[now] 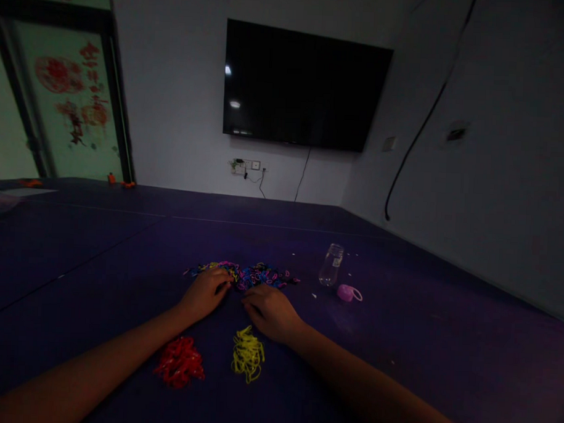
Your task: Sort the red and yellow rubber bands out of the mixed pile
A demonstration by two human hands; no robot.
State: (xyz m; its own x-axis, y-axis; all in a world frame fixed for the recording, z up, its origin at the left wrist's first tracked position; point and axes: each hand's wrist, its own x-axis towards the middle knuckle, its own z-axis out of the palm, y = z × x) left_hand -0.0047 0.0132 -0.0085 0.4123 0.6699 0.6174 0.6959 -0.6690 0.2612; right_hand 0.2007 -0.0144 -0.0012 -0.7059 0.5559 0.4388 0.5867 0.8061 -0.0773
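A pile of small mixed-colour rubber bands (264, 275), blue, pink, black and yellow, lies just beyond both hands. My left hand (207, 290) rests over the pile's left near edge, fingers bent and thumb tip close to a fingertip; what is between them is too small to make out. My right hand (272, 311) is at the near side of the pile, fingers curled downward, their tips partly hidden. Nearer to me, a heap of red rubber bands (180, 362) lies below my left wrist. A smaller heap of yellow rubber bands (248, 355) sits between my forearms.
A clear, uncapped bottle (330, 265) stands tilted-looking right of the pile, beside its pink looped lid (346, 293). White scraps dot the purple surface (425, 352). A television (305, 86) hangs on the far wall. Small orange objects (128, 184) lie near the door.
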